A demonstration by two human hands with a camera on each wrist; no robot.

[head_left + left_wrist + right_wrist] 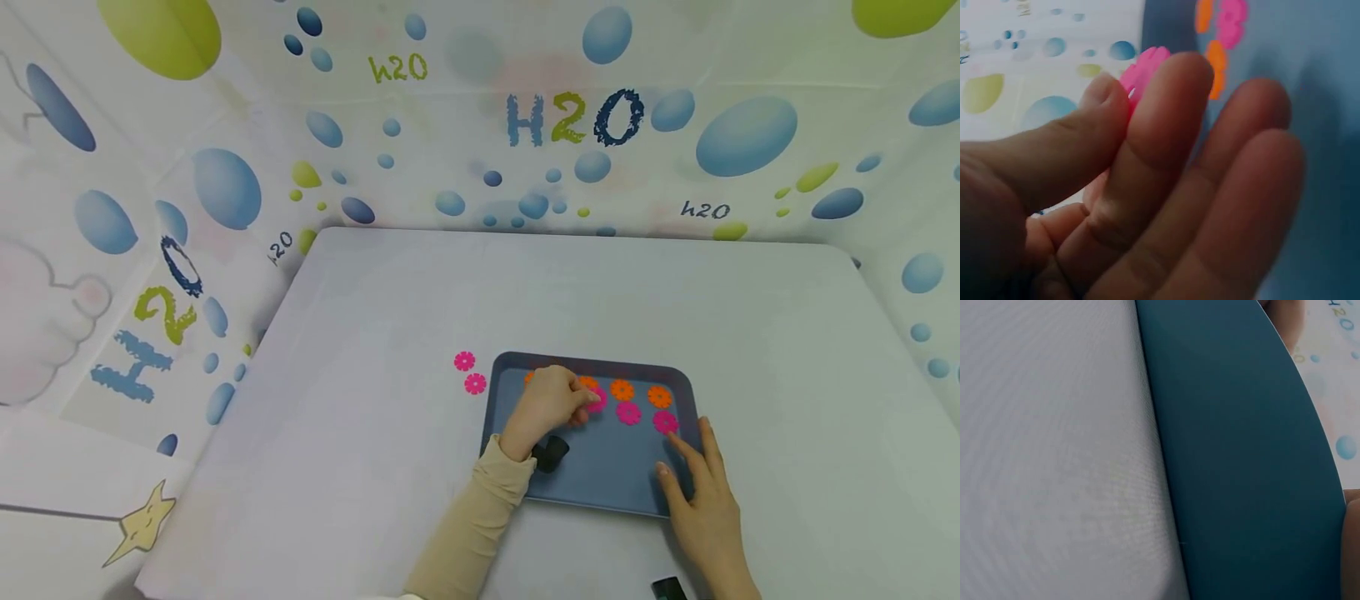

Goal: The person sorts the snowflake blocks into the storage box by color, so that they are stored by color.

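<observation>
My left hand (547, 408) is over the far middle of a blue-grey tray (600, 479). Its thumb and index finger pinch a pink flower-shaped piece (1147, 65), seen close up in the left wrist view. Along the tray's far side runs a row of orange flower pieces (622, 390), partly hidden by this hand. Nearer me lie two more pink flower pieces (628, 412). At the tray's right front corner rests my right hand (705, 508), fingers extended and spread, some over the tray and some beyond its right rim. The right wrist view shows the tray's outer wall (1241, 450).
Two loose pink flower pieces (469, 372) lie on the white table (360, 400), left of the tray. A black wrist device (551, 454) sits on the left wrist, above the tray. Printed sheeting (480, 150) with blue and green spots stands behind the table.
</observation>
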